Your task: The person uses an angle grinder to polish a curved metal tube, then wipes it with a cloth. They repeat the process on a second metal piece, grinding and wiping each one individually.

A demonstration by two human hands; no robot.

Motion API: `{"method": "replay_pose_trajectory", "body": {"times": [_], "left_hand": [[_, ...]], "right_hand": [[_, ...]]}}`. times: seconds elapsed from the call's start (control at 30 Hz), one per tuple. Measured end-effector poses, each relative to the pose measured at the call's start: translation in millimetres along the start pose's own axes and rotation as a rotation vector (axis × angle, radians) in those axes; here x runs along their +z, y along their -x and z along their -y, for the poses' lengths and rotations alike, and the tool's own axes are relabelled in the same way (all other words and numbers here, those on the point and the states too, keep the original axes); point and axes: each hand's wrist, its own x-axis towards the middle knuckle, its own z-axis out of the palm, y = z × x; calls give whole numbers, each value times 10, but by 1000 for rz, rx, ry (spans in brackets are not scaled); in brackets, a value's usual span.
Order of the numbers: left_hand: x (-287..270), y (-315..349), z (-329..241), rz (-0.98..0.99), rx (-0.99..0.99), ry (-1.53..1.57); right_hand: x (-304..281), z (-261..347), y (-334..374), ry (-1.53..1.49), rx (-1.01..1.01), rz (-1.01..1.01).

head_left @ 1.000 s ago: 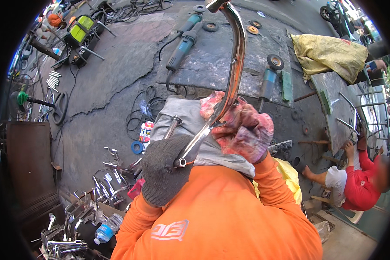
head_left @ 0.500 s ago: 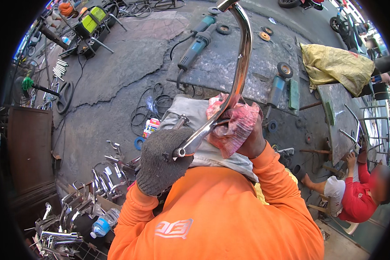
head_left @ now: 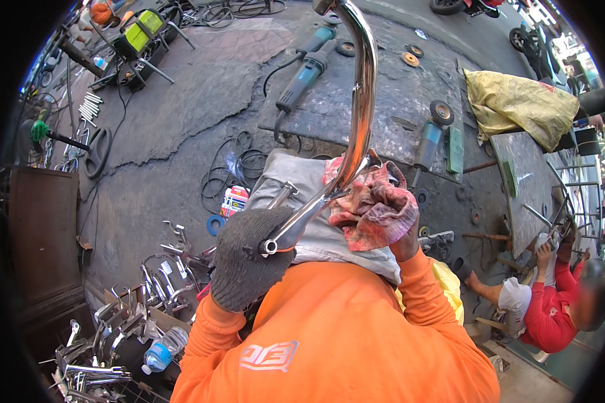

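A bent, shiny chrome metal bar (head_left: 364,87) rises from my lap, curving up toward the far edge of the view. At its near end is a small round collar. My left hand (head_left: 249,260), in a dark grey knit glove, is closed round that lower end. A crumpled red-and-white rag (head_left: 383,211) is bunched in my right hand (head_left: 406,244), just right of the bar's middle. Most of my right fingers are hidden behind the cloth. Grey cloth (head_left: 282,168) covers my lap under the bar, and another small chrome piece (head_left: 284,195) lies on it.
Angle grinders (head_left: 306,77) and abrasive discs (head_left: 410,59) lie on a worn board (head_left: 396,101) ahead. Several chrome parts (head_left: 101,336) are heaped at left beside a plastic bottle (head_left: 163,349). A person in red (head_left: 551,309) works at right near a metal-topped table (head_left: 524,168).
The bar has shifted slightly left. My right hand and the rag have moved a little right and down, and the rag has opened out into looser folds.
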Motion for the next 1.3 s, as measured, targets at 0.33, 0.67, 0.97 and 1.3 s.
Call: {"method": "replay_pose_trajectory", "body": {"times": [0.33,0.67,0.97,1.3], "left_hand": [[8,-61,-112,11,31,50],[-76,-324,-51,23,-82,145],[-151,-506,305,79,-28,-24],[34,-381,42,155,-158,38]], "right_hand": [[238,-73,16,128,170,286],[627,418,-495,1416,-857,418],[633,-142,-861,1297,-883,108],[978,352,-1527,1321,-907,66]]}}
